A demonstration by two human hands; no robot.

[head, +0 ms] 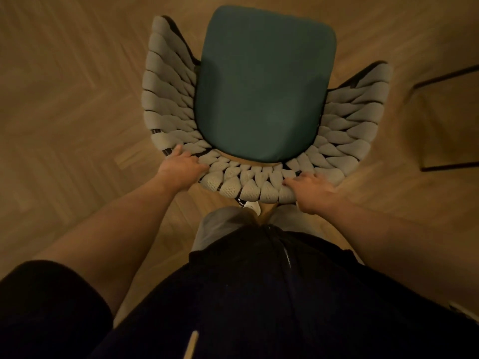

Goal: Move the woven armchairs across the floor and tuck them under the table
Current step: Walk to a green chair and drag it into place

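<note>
Armchair: a woven armchair (166, 99) stands on the floor directly ahead of both hands, seen from above and behind its backrest.
Weave: thick pale grey cords wrap side by side around a dark frame, fanning out from the seat into a curved back and two flared arms; the dark frame shows in the gaps between cords.
Cushion: a teal seat cushion (261, 86) with rounded corners fills the seat, its near edge just beyond the fingers of both hands; nothing lies on it.
Seat base: a thin strip of light wood shows between the cushion's near edge and the woven back.
Left hand: the left hand (180, 168) grips the top rim of the backrest at its left end, thumb stretched along the outer side, fingers curled over the cords.
Right hand: the right hand (309, 189) holds the rim at its right end, fingers bent over the cords toward the cushion.
Person: bare forearms reach forward from dark short sleeves; dark top, grey trousers (220, 226) and a bit of white shoe show below the backrest, between the hands.
Floor: light wooden herringbone floor (64, 86) all round the chair.
Table: right of the right hand, a dark-edged wooden corner (445, 120) shows, possibly a table; blurred, cannot tell more.
</note>
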